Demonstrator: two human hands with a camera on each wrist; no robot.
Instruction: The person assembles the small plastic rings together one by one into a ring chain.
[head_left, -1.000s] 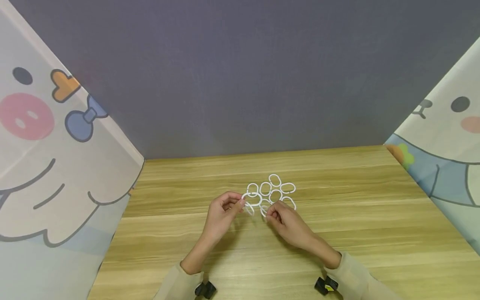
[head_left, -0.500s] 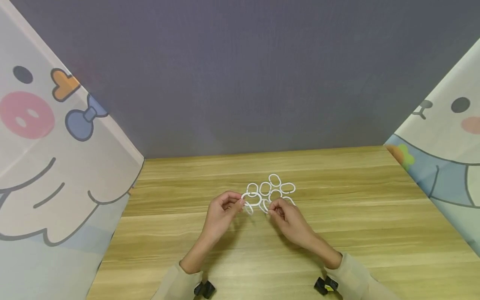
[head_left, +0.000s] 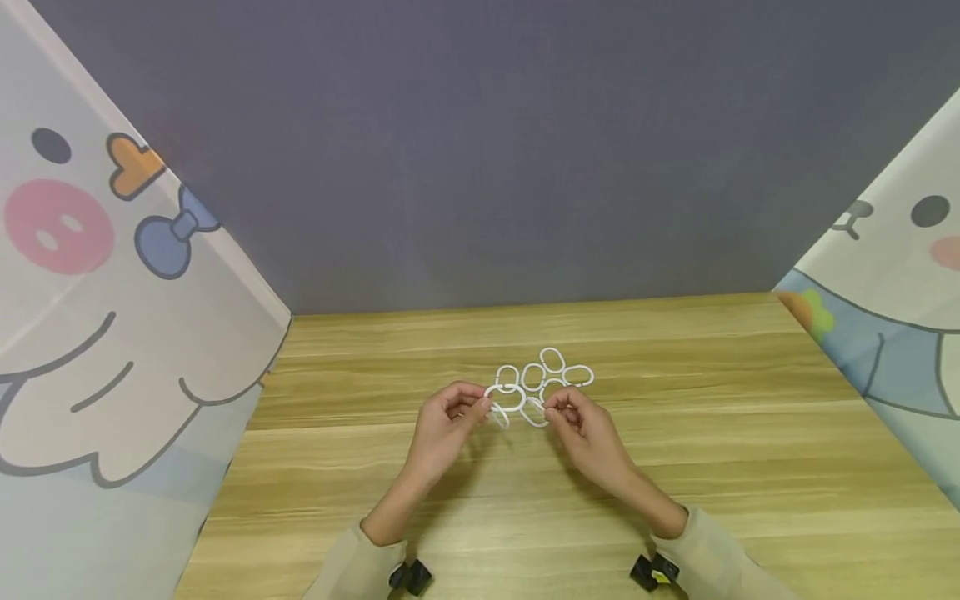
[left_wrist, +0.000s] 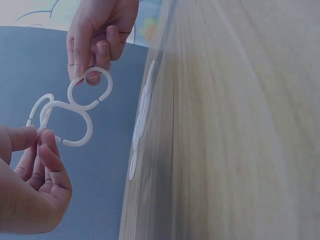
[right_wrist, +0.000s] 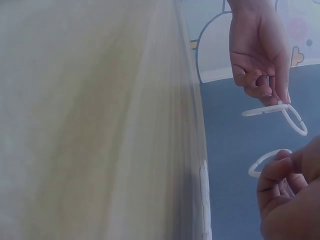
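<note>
My left hand [head_left: 442, 427] pinches white plastic oval links, each with a small split, between thumb and fingertips. One link [head_left: 506, 411] points right and lies nearly level; a second link [left_wrist: 34, 106] passes through it at the fingertips and hangs down. My right hand [head_left: 591, 435] pinches another split link [head_left: 534, 424] by its right end, in the air just right of the left hand's link. In the left wrist view this right-hand link [left_wrist: 110, 82] overlaps the other one, but the right wrist view shows a gap between them.
Several loose white links lie flat on the wooden table [head_left: 360, 358] just beyond the hands, among them a far link [head_left: 561, 360] and a right-hand one [head_left: 591, 371]. A grey wall [head_left: 525, 167] stands behind, with cartoon-printed panels [head_left: 97, 333] at both sides.
My right hand has moved a little right and away from me, and its link has turned to slant toward the left hand's link. The left hand has stayed almost still.
</note>
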